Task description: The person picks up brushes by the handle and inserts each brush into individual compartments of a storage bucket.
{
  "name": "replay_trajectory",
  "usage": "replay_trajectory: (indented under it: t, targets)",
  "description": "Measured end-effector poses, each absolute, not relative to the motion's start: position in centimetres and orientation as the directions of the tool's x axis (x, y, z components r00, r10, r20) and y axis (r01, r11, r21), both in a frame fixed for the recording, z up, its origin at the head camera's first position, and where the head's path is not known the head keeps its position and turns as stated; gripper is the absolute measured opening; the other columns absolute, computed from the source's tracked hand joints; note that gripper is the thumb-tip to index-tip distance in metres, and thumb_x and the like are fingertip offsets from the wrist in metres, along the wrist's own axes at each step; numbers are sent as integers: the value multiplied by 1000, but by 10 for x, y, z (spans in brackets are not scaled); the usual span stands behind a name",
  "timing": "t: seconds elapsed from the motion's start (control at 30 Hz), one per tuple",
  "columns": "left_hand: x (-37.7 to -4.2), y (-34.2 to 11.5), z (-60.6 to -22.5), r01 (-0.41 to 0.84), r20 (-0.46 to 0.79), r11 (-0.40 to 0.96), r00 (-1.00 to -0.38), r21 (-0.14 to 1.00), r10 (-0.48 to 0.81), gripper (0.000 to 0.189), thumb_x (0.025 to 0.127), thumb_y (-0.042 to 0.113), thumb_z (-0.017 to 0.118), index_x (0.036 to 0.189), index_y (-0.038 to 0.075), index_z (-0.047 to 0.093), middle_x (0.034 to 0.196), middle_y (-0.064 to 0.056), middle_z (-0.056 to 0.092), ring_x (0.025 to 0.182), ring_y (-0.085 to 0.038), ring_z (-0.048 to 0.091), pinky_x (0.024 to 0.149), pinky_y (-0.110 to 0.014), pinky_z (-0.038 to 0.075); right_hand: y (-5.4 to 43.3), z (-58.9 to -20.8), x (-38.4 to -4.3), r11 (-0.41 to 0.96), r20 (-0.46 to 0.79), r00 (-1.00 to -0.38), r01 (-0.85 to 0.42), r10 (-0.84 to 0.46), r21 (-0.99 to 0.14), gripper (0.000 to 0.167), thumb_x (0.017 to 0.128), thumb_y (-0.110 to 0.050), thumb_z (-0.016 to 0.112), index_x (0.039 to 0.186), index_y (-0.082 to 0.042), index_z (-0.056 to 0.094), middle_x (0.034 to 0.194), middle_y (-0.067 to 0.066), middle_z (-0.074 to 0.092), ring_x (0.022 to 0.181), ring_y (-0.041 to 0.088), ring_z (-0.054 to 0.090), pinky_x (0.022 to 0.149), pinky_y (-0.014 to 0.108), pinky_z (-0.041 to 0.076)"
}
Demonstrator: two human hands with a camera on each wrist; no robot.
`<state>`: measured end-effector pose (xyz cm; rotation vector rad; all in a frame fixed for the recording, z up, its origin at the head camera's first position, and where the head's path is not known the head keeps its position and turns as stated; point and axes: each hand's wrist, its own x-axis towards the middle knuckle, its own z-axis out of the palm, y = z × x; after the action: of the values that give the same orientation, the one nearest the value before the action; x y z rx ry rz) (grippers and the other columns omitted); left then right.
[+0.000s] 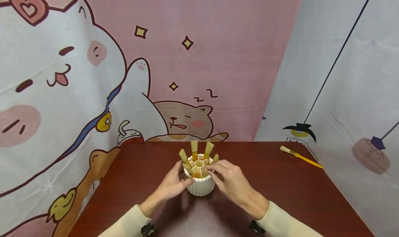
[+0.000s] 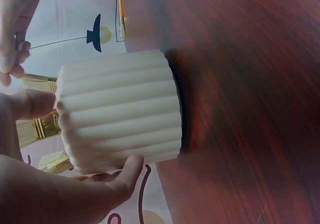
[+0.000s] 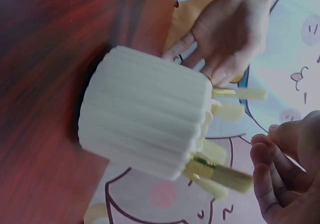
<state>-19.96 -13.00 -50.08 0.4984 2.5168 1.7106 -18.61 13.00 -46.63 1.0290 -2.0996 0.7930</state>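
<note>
A white ribbed pot [image 1: 200,188] stands upright on the table, fitted with a divided insert [image 1: 199,164] with a round centre. Several paintbrushes [image 1: 194,146] stand in its outer slots, bristles up. My left hand [image 1: 174,183] holds the pot's left side, its thumb at the rim and a finger [image 2: 131,171] against the ribbed wall. My right hand [image 1: 232,180] is over the right rim in the head view, near a brush. In the right wrist view its fingers [image 3: 267,184] are loosely curled, apart from the bristle ends [image 3: 240,178], and nothing shows between them.
A paintbrush with a yellow handle [image 1: 307,160] lies at the table's far right. The dark red-brown table [image 1: 262,181] ends at cloth walls [image 1: 237,74] printed with cartoon animals. Light sleeves [image 1: 126,223] cover both forearms.
</note>
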Motion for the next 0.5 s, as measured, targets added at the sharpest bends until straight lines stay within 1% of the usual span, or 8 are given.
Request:
replay_trajectory:
  t: [0.13,0.23,0.33,0.4,0.5]
  targets:
    - [-196,-125,-502,216,141,317,-960,924,243,96,94,22,89,166,-4,32,158,-28,53,140,-43,59,108,-60,53,145,-459,-184,515,796,-461,-827,-393,-225,23,91,-2,89,112,-9,83,104,-4,77,96,12,73,78,29,60]
    - [-193,-120,-503,223,168,398,-971,890,168,107,86,36,96,165,-3,35,153,-24,56,133,-37,63,106,-56,54,158,-456,-187,525,818,-447,-823,-362,-218,24,91,-1,88,113,-9,83,106,-4,78,98,15,74,83,31,61]
    - [-190,-114,-505,214,193,510,-977,833,95,116,79,50,99,162,-3,39,147,-21,55,127,-33,61,104,-53,53,172,-456,-191,547,826,-451,-809,-338,-217,24,91,-2,87,114,-9,83,107,-4,78,99,16,74,87,32,60]
    - [-190,-109,-506,196,196,557,-979,807,60,120,76,57,99,161,-3,40,146,-20,53,128,-33,60,106,-52,51,181,-456,-195,569,824,-463,-793,-326,-220,24,92,-3,87,115,-9,83,108,-4,78,100,17,75,88,32,59]
    - [-189,-104,-506,181,200,571,-979,801,30,122,73,59,101,158,-4,40,146,-21,50,133,-36,58,111,-54,48,195,-459,-201,608,817,-484,-763,-314,-218,23,92,-5,87,115,-9,83,109,-4,79,101,19,75,88,35,59]
